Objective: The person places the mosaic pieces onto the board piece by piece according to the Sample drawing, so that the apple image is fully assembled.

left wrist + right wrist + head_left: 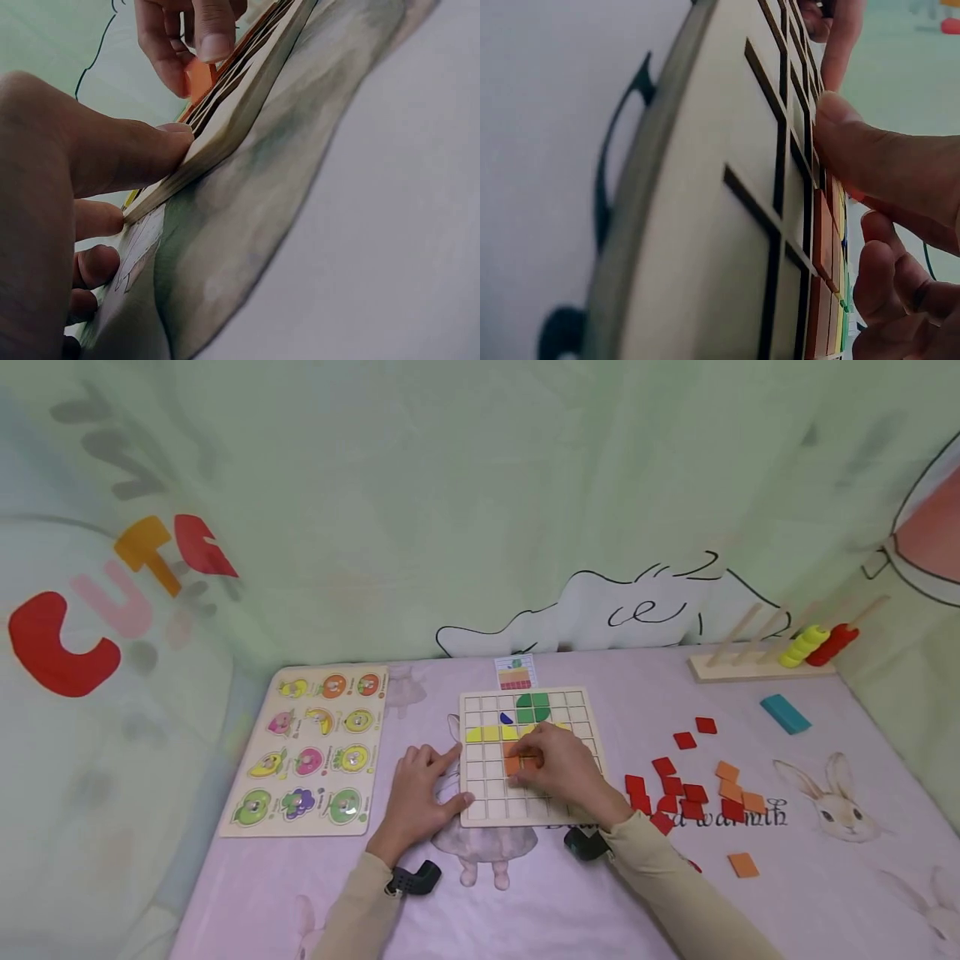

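Note:
A square wooden grid board (480,810) lies on the cloth, with green, yellow, blue and orange pieces in several cells. At its left edge my left hand (418,793) rests with thumb and index finger spread, both touching the edge. My right hand (558,767) is over the middle of the board, thumb and fingertips down near the orange cells. In the left wrist view, those fingertips pinch an orange square tile (201,81) at the board's surface. Seen from the right wrist, orange tiles (821,232) sit in a row; the fingertips partly hide the cells beyond.
A small pattern card (516,672) lies behind the board. Loose red tiles (696,793) and orange tiles (743,865) are scattered to the right. Further off are a blue block (785,714) and a bead rack (761,668). A fruit puzzle board (307,752) lies left.

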Tool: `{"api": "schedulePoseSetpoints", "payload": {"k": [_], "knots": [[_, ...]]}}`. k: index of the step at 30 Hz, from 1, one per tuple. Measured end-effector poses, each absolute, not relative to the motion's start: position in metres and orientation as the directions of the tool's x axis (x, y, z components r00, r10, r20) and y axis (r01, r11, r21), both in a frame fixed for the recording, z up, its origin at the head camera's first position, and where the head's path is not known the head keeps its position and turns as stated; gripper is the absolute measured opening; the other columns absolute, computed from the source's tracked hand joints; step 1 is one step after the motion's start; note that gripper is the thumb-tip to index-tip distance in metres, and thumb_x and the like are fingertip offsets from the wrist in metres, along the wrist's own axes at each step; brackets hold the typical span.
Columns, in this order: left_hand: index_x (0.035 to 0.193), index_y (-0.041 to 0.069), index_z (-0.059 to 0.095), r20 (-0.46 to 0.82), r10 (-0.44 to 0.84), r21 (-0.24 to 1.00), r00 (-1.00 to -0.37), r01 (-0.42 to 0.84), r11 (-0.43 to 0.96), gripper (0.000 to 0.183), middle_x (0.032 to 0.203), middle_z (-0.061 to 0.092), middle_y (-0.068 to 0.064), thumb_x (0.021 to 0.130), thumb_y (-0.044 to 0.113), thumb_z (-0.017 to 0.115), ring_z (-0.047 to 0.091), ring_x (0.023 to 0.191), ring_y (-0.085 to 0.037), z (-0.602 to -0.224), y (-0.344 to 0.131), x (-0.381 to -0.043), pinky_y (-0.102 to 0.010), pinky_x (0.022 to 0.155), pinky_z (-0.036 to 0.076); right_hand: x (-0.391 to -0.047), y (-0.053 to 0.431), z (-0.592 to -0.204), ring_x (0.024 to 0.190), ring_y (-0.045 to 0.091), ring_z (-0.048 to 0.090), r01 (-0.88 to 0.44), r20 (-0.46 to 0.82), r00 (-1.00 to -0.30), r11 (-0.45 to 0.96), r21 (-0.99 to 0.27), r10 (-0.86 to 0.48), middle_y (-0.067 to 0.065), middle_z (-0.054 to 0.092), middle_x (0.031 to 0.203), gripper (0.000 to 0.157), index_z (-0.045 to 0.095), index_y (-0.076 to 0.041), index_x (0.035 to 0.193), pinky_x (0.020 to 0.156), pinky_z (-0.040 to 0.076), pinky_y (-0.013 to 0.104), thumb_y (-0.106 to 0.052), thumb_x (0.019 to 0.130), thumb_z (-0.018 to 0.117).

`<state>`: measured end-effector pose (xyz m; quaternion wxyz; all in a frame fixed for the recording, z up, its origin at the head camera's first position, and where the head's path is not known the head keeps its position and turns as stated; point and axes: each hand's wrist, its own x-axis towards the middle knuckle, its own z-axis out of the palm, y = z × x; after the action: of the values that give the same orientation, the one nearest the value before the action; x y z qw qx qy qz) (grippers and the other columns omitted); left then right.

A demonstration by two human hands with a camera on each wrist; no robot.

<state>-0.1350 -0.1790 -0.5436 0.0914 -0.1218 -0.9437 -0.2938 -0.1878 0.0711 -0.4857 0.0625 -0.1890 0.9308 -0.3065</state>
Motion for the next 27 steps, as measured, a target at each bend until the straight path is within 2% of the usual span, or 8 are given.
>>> {"api": "schedulePoseSetpoints", "payload": {"k": [5, 11, 22, 27], "knots": [[0.149, 0.016, 0.064, 0.247, 0.171, 0.538, -0.954, 0.282, 0.794, 0.075, 0.096, 0.054, -0.002, 0.082, 0.045, 0.080, 0.038, 0.090, -0.017, -0.5445, -0.1781, -0.1351, -0.036, 0.082, 0.033, -0.1880, 0.0710, -0.4854, 0.092, 0.018, 0.057, -0.288, -0.041, -0.924, 0.761, -0.581, -0.381, 0.000, 0.068, 0.102, 0.036, 0.083, -0.015, 0.108, 0.078, 0.046, 0.033, -0.025, 0.076, 0.097], [0.149, 0.016, 0.063, 0.256, 0.180, 0.517, -0.950, 0.292, 0.804, 0.075, 0.096, 0.054, 0.000, 0.083, 0.047, 0.079, 0.038, 0.089, -0.016, -0.5474, -0.1783, -0.1361, -0.035, 0.081, 0.033, -0.1903, 0.0718, -0.4866, 0.087, 0.014, 0.059, -0.292, -0.040, -0.924, 0.769, -0.569, -0.380, -0.004, 0.074, 0.096, 0.024, 0.084, -0.016, 0.103, 0.079, 0.050, 0.033, -0.022, 0.081, 0.093], [0.149, 0.016, 0.063, 0.240, 0.189, 0.527, -0.952, 0.291, 0.799, 0.075, 0.096, 0.053, -0.001, 0.084, 0.048, 0.079, 0.037, 0.089, -0.016, -0.5464, -0.1765, -0.1357, -0.036, 0.082, 0.033, -0.1912, 0.0687, -0.4883, 0.085, 0.014, 0.060, -0.267, -0.034, -0.936, 0.768, -0.582, -0.351, -0.005, 0.076, 0.092, 0.024, 0.085, -0.017, 0.100, 0.079, 0.050, 0.033, -0.023, 0.079, 0.095], [0.151, 0.017, 0.061, 0.228, 0.185, 0.517, -0.956, 0.279, 0.809, 0.076, 0.098, 0.054, -0.002, 0.084, 0.047, 0.079, 0.038, 0.090, -0.017, -0.5476, -0.1783, -0.1360, -0.035, 0.082, 0.032, -0.1908, 0.0718, -0.4900, 0.082, 0.012, 0.059, -0.302, -0.009, -0.926, 0.756, -0.581, -0.377, -0.005, 0.073, 0.092, 0.021, 0.085, -0.017, 0.099, 0.076, 0.049, 0.030, -0.023, 0.081, 0.094]]}}
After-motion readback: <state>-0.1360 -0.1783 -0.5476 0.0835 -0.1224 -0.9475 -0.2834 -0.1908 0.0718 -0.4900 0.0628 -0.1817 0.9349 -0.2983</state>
